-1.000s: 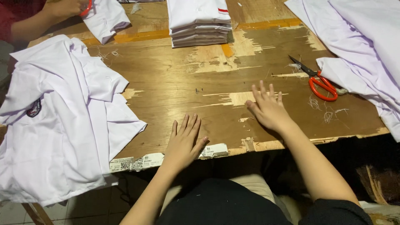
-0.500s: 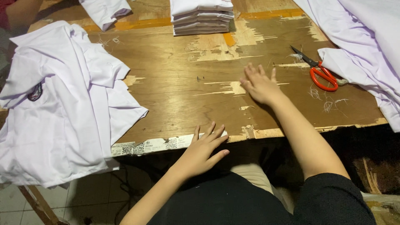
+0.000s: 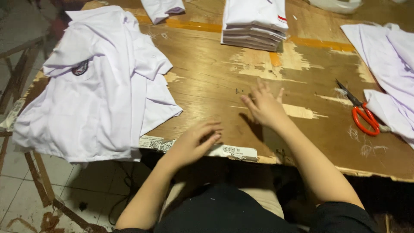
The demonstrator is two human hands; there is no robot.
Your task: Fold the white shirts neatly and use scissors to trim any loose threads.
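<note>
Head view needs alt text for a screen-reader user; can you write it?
Two bare hands, the left hand at the near edge and the right hand flat, rest on a worn wooden table, between loose white shirts, a folded stack and red-handled scissors.

The white shirt (image 3: 99,90) lay spread and rumpled over the left end of the wooden table (image 3: 207,82), its lower edge hanging past the table's near rim. A small dark badge, its design too blurred to read, sat on the chest. One sleeve was folded over the body, and the cloth bunched toward the far edge.
</note>
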